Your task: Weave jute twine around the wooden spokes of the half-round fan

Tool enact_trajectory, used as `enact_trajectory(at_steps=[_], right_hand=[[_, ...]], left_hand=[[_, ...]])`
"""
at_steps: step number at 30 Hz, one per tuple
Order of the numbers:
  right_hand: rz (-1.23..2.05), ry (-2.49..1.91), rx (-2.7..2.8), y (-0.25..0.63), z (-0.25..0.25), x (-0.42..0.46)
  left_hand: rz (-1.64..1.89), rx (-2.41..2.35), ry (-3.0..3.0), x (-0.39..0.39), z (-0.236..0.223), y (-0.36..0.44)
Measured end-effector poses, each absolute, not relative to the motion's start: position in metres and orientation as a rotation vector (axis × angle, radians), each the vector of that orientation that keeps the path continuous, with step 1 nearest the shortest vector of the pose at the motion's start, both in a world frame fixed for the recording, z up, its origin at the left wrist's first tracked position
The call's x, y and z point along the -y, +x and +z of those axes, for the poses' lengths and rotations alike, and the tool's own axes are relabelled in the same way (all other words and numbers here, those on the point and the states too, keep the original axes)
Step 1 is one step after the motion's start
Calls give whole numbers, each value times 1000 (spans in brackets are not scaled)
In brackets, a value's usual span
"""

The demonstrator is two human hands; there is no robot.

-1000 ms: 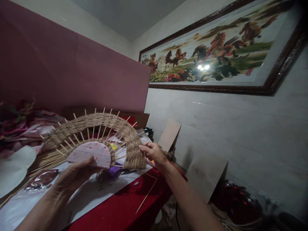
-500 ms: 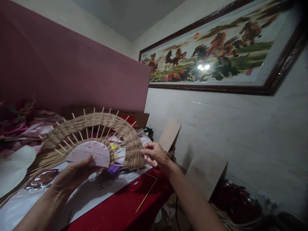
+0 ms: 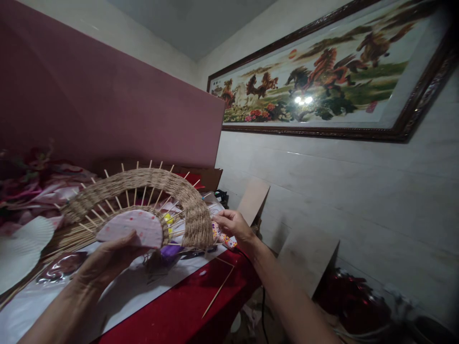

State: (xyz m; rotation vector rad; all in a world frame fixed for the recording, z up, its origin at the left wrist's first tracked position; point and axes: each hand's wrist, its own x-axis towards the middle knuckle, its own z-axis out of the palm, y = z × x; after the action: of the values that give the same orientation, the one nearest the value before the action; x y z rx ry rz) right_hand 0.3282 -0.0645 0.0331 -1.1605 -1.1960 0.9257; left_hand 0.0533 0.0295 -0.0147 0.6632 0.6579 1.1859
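A half-round woven fan [image 3: 197, 222] of twisted tan cord on thin wooden sticks stands tilted up above the table. At its base is a half-disc covered in pale pink spotted cloth [image 3: 124, 224]. My left hand [image 3: 107, 260] grips this base from below, thumb across the front and the other fingers hidden behind. Just off the right end of the woven band is my right hand [image 3: 236, 227], thumb and fingers pinched together near the stick tips. Whatever lies in that pinch is too small to make out. Bare stick ends poke out past the outer edge.
Red cloth [image 3: 172, 310] and a white sheet [image 3: 122, 296] cover the table. A bent thin stick [image 3: 218, 290] lies near its right edge. Long straws [image 3: 68, 241] and a white pleated paper piece [image 3: 23, 251] are on the left. Boards [image 3: 304, 258] lean against the wall.
The fan has shifted slightly left in my left hand. My right hand has moved a little right, from touching the woven band's edge to just beside it.
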Motion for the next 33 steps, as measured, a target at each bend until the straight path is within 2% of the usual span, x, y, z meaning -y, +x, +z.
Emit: enact_trajectory(at_steps=[14,21,33], right_hand=[[722,-1211,1769,369,30,65],[569,-1201,1723,362,28,65],[764,-1045,1404,317,-2,62]], left_hand=[[1196,-663,678,-29,-11,52],[1215,-679,658,-27,-9,49],[1259,-654,602,-28,-9,44]])
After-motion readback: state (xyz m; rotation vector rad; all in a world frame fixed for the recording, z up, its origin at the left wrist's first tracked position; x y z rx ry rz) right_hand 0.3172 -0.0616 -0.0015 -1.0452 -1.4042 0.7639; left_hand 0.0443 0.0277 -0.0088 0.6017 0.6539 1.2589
